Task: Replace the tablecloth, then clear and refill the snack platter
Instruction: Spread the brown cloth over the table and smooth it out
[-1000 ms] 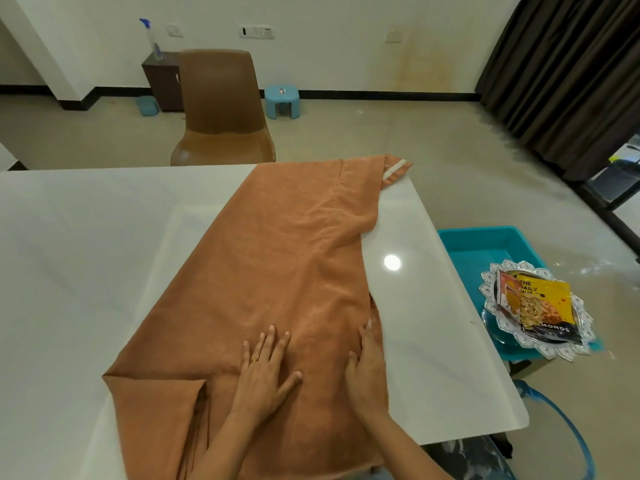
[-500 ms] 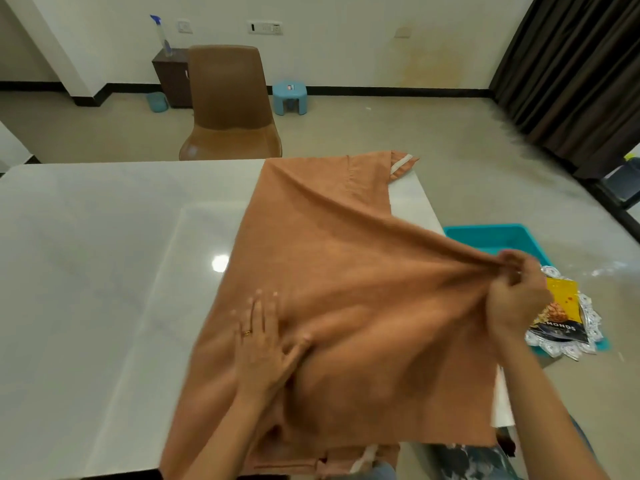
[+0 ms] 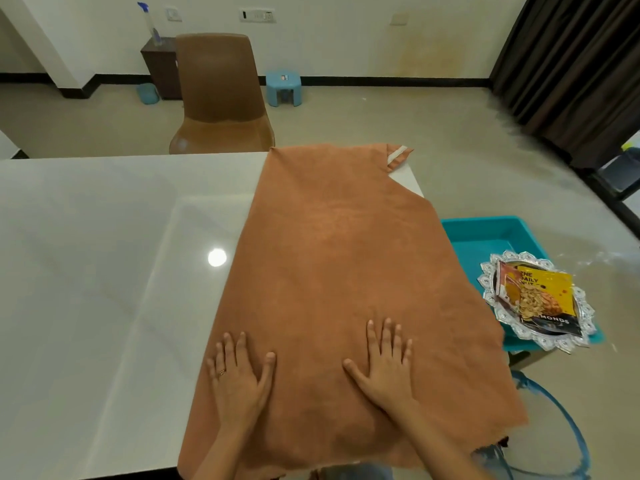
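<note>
An orange-brown tablecloth (image 3: 346, 258) lies spread over the right part of the white table (image 3: 104, 271), its right edge hanging over the table's side. My left hand (image 3: 239, 375) and my right hand (image 3: 384, 368) rest flat on the cloth near the front edge, fingers apart, holding nothing. To the right, off the table, a silver snack platter (image 3: 585, 313) sits on a teal tray (image 3: 485, 237) and carries a yellow nut packet (image 3: 540, 299).
A brown chair (image 3: 218, 95) stands at the table's far side. Behind it are a dark cabinet (image 3: 159, 64) with a spray bottle (image 3: 149, 24) and a blue stool (image 3: 284, 88). Dark curtains (image 3: 571, 71) hang at the right. A blue hoop (image 3: 568, 427) lies on the floor.
My right hand has let go of the cloth's right edge, which it had pulled out over the table's side, and now lies flat. The cloth is spread wider and smoother.
</note>
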Available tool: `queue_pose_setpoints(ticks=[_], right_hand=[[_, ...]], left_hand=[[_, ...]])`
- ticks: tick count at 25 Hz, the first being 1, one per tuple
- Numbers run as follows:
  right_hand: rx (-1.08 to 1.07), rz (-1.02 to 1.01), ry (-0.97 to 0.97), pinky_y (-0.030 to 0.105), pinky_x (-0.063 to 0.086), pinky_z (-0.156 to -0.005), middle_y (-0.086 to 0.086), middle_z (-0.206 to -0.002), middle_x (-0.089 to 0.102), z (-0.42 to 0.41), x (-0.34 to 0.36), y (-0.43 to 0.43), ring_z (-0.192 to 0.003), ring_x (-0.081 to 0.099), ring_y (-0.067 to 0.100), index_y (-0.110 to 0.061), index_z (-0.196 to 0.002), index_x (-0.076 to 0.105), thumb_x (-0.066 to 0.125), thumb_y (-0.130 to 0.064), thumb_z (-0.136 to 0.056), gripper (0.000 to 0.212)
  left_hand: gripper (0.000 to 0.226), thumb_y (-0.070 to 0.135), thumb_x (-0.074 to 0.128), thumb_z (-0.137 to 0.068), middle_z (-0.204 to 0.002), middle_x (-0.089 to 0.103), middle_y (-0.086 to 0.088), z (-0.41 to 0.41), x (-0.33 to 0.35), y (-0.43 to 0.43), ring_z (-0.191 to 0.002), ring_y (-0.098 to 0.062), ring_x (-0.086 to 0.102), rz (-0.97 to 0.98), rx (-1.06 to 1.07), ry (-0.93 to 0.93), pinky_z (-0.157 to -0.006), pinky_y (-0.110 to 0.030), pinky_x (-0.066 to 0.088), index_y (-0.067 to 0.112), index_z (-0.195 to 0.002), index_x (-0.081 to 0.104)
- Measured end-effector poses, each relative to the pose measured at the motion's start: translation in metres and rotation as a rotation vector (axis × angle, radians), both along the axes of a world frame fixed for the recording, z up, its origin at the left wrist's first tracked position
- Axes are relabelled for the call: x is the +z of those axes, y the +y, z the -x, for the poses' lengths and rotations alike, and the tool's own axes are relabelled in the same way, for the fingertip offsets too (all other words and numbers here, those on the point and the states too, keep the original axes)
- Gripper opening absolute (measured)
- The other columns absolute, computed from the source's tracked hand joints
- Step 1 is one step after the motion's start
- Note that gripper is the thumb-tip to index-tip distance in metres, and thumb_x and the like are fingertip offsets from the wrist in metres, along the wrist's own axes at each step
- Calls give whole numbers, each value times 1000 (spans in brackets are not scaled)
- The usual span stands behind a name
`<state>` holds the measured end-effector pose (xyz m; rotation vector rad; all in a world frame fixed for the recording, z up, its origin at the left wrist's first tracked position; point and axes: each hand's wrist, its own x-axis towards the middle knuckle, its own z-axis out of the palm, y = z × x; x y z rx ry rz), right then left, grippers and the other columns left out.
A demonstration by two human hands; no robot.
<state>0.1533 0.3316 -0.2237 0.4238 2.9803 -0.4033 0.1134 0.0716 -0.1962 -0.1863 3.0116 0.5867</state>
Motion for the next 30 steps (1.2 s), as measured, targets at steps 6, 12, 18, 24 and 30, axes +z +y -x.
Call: queue_pose_setpoints(ticks=[6, 12, 18, 24, 30], right_hand=[[-18, -72, 31, 52, 5, -114, 16, -155, 21, 6, 3, -20, -144, 12, 28, -18, -150, 21, 22, -77, -84, 89], [80, -43, 67, 50, 9, -114, 14, -155, 25, 45, 1, -55, -145, 13, 27, -20, -150, 24, 31, -72, -85, 84], [231, 3, 98, 52, 8, -114, 14, -153, 29, 104, 3, -136, -145, 17, 30, -18, -149, 30, 36, -70, -83, 84], [375, 67, 114, 53, 6, -114, 13, -153, 30, 145, 5, -214, -145, 17, 30, -18, -148, 32, 33, -72, -82, 86], [564, 381, 83, 30, -1, -119, 5, -156, 27, 168, 15, -248, -146, 15, 20, -22, -149, 27, 18, -54, -93, 65]], left_hand=[[93, 81, 8, -79, -157, 25, -7, 3, -15, -23, -144, -27, 23, 116, -16, -39, -117, -47, 8, 25, -151, 25], [89, 76, 22, -77, -158, 22, -2, 27, -18, -54, -145, -23, 21, 102, 57, 0, -118, -44, 4, 27, -151, 22], [92, 79, 18, -76, -159, 16, 2, 63, -21, -117, -147, -18, 13, 122, 126, 40, -118, -41, -1, 28, -152, 18], [94, 82, 17, -74, -160, 13, 4, 80, -19, -191, -147, -16, 9, 115, 255, 11, -117, -42, -4, 29, -152, 17], [101, 86, 15, -68, -161, 10, 3, 57, -9, -280, -148, -19, 7, 164, 436, -89, -116, -50, -1, 29, -152, 14]])
